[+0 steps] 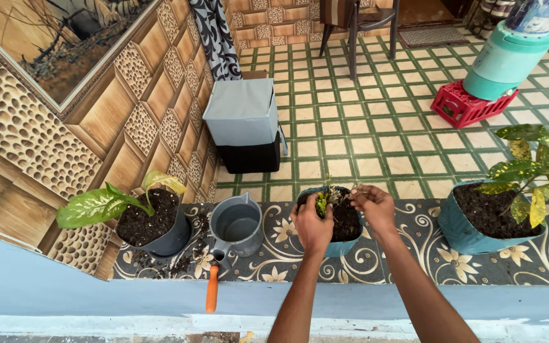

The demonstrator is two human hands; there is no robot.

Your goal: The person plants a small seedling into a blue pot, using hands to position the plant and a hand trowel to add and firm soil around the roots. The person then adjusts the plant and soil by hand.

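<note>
A teal pot (334, 249) filled with dark soil stands on a patterned ledge (408, 267) in front of me. A small green seedling (321, 203) rises from the soil. My left hand (311, 223) is curled around the seedling's base at the pot's near left. My right hand (371, 204) pinches thin stems or leaves over the pot's right side.
A grey jug (239, 223) stands left of the pot, with an orange-handled tool (212, 289) lying beside it. A grey pot (154, 223) with a large-leaved plant sits further left. A teal pot (478, 222) with a yellow-green plant is at the right. Below lie a tiled floor, a grey bin (244, 114) and a red crate (468, 105).
</note>
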